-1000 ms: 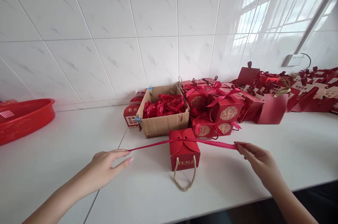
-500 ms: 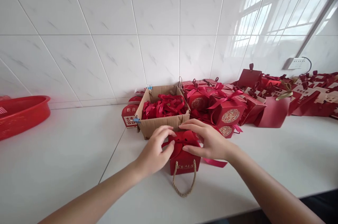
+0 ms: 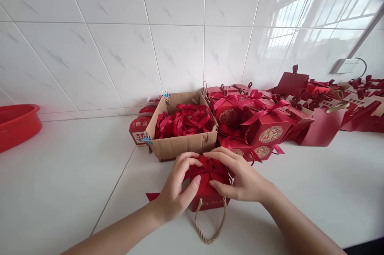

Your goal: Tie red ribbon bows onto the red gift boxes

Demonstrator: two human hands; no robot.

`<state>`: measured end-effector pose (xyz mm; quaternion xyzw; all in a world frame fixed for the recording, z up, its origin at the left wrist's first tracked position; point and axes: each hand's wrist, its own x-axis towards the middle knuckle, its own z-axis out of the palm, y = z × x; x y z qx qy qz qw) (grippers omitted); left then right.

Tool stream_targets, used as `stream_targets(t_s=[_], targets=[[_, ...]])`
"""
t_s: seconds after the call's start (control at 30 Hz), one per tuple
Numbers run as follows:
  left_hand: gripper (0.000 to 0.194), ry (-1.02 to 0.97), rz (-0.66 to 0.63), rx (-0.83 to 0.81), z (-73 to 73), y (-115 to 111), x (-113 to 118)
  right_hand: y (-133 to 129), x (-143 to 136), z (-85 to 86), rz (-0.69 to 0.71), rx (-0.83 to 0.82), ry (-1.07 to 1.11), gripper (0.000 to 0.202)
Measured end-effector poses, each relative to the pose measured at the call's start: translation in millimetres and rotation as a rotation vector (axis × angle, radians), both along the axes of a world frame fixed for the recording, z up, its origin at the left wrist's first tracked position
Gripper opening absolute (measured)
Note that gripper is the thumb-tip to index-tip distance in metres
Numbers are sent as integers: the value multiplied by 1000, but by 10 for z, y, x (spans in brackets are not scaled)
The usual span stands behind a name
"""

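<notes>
A small red gift box [image 3: 210, 206] with gold lettering stands on the white counter in front of me. Its twisted rope handle [image 3: 211, 241] hangs forward onto the countertop. My left hand [image 3: 177, 191] curls around the left of the box top, thumb at the front and fingers behind. From the right, my right hand [image 3: 244, 177] grips the top the same way. Between my fingertips a red ribbon [image 3: 207, 172] crosses the folded petal-like flaps. One ribbon tail [image 3: 152, 196] sticks out left of my left hand. The far side of the box is hidden.
Just behind stands a cardboard box [image 3: 183, 146] of red ribbons [image 3: 192, 121]. Ribbon-tied red boxes [image 3: 265, 125] are stacked to its right, with more red gift bags [image 3: 322, 127] beyond. A red plastic basin [image 3: 19, 127] sits far left, against the tiled wall [image 3: 177, 55].
The view has tilted down a little. Both hands stay around the box top. A ribbon tail now shows at left, while the one lying to the right no longer does.
</notes>
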<state>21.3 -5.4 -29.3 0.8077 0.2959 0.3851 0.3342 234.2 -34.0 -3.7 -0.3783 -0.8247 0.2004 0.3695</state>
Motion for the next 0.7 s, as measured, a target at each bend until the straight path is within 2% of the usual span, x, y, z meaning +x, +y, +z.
stream_targets(t_s=[0.2,0.27,0.33,0.43,0.47,0.57,0.7], targets=[[20,-4,-6,-63,6,6,1,1,-42,-35,-18,29,7,53],[27,-40,30,-114,3,-1,2,-2,-31,-38,-29,50,-11,53],[38,-89,85,-213,-2,-8,0,-7,5,-35,-65,81,-21,47],[44,-128,103,-435,4,-12,-10,-18,99,-15,-157,92,-35,25],[43,-131,92,-498,12,-11,-14,-21,133,-4,-181,71,-52,22],[40,-139,57,-627,50,1,-22,-25,218,41,-210,-49,-133,32],[36,-113,-7,-763,101,30,-23,7,281,67,-168,-280,-129,40]])
